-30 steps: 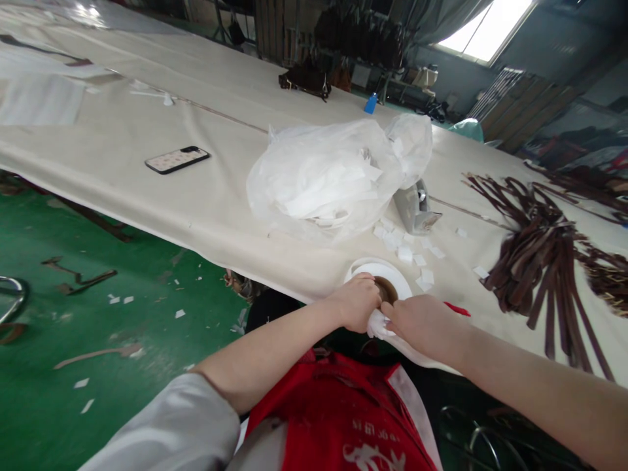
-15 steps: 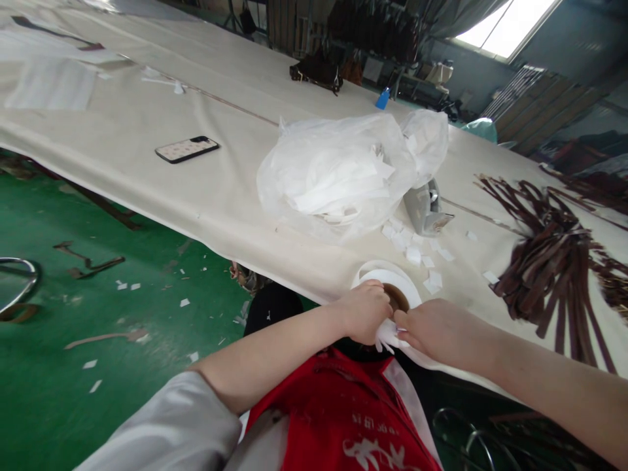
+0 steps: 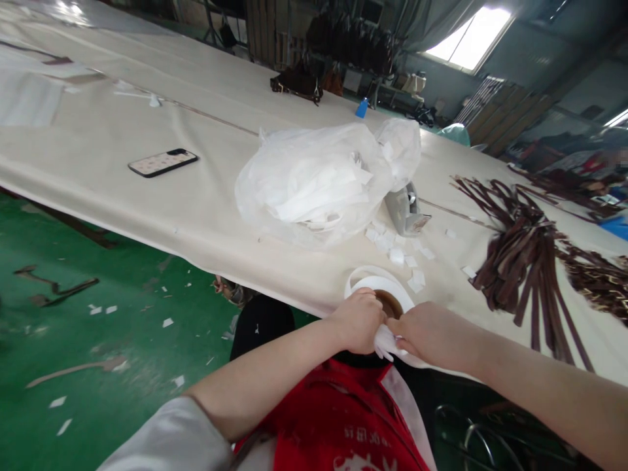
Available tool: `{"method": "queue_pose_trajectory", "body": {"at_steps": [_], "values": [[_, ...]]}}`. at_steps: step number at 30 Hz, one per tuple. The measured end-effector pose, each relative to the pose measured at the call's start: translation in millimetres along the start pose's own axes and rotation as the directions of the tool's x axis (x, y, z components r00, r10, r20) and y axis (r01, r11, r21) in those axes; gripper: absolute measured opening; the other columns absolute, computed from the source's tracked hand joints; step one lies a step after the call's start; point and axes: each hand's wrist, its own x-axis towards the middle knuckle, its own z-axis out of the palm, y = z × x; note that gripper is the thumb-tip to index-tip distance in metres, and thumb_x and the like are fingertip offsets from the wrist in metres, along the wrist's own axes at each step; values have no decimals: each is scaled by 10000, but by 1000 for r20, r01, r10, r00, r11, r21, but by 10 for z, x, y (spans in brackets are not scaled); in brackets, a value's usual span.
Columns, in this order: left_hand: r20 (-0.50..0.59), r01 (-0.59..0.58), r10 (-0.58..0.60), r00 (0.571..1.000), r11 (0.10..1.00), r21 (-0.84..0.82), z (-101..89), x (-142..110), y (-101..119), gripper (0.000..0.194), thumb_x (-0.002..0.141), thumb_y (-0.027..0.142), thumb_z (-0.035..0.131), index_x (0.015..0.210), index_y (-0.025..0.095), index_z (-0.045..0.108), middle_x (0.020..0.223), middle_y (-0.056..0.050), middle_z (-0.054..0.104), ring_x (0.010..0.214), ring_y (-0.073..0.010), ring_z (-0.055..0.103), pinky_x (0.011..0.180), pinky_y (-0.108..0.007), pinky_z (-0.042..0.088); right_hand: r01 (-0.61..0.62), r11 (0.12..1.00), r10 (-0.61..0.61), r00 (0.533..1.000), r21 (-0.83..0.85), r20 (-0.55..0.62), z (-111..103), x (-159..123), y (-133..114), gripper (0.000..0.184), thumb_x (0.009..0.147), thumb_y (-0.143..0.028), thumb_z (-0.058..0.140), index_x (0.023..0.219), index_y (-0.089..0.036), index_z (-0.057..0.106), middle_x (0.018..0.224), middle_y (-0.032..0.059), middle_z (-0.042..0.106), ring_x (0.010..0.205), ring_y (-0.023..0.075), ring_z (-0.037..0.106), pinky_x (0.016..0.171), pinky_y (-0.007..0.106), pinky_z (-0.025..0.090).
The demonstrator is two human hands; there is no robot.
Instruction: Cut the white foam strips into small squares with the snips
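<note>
Your left hand point(image 3: 360, 320) and right hand point(image 3: 426, 332) were closed on the strips point(image 3: 384, 345), with the roll point(image 3: 377, 281) just beyond; the strips seemed light, limp, best pinched flat, the roll firmer, best held by its rim

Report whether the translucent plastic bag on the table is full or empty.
Not empty: the plastic bag bulges, and white material shows through its film. Whether it is completely full, I cannot tell.

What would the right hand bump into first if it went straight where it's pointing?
Probably the left hand, just ahead of the right hand. They look nearly touching, but I can't tell exactly how close.
</note>
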Motion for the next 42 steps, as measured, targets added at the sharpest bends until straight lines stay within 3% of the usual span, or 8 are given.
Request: {"method": "queue_pose_trajectory", "body": {"at_steps": [6, 12, 17, 27, 35, 42], "values": [[23, -7, 6, 1000, 1000, 19, 50, 49, -18, 126, 595, 256, 714, 679, 167, 682, 674, -66, 663, 759, -221, 623, 991, -387, 356, -40, 999, 42, 996, 30, -75, 171, -131, -87, 82, 894, -161, 560, 876, -169, 640, 700, 42, 726, 632, 222, 707, 491, 302, 310], [39, -15, 13, 999, 998, 68, 92, 102, -30, 182, 689, 344, 683, 672, 164, 660, 656, -68, 644, 751, -223, 618, 1001, -393, 354, -244, 962, 262, 951, 122, -163, 377, -343, -201, 114, 952, -209, 500, 905, -178, 600, 722, 34, 724, 634, 229, 706, 493, 300, 316], [75, -74, 68, 995, 994, 83, 74, 128, -30, 215, 743, 371, 684, 745, 157, 658, 755, -67, 650, 846, -224, 611, 1053, -380, 315, -344, 920, 374, 913, 187, -163, 375, -518, -172, 116, 925, -288, 550, 891, -183, 587, 695, 37, 712, 636, 230, 704, 490, 286, 300], [37, -9, 5, 999, 995, 98, 161, 165, 3, 151, 738, 312, 672, 738, 166, 637, 772, -54, 635, 867, -218, 610, 1077, -386, 301, -349, 914, 369, 927, 206, -67, 157, -547, -118, 171, 885, -318, 591, 925, -158, 636, 766, 89, 736, 710, 273, 720, 552, 297, 438], [73, 29, -37, 997, 995, 100, 126, 222, 36, 133, 660, 275, 679, 725, 163, 647, 735, -57, 637, 856, -229, 614, 1068, -384, 310, -368, 921, 380, 921, 128, -88, 314, -378, -361, 114, 900, -121, 526, 962, -132, 621, 738, 101, 726, 640, 275, 719, 510, 313, 495], [144, 23, -43, 989, 990, 138, 102, 274, 43, 123, 597, 201, 647, 704, 142, 657, 730, -78, 660, 841, -228, 615, 1055, -382, 308, -317, 930, 334, 940, 188, -66, 391, -233, -287, 161, 889, -85, 490, 974, -124, 621, 781, 113, 736, 724, 295, 733, 568, 347, 536]]}}
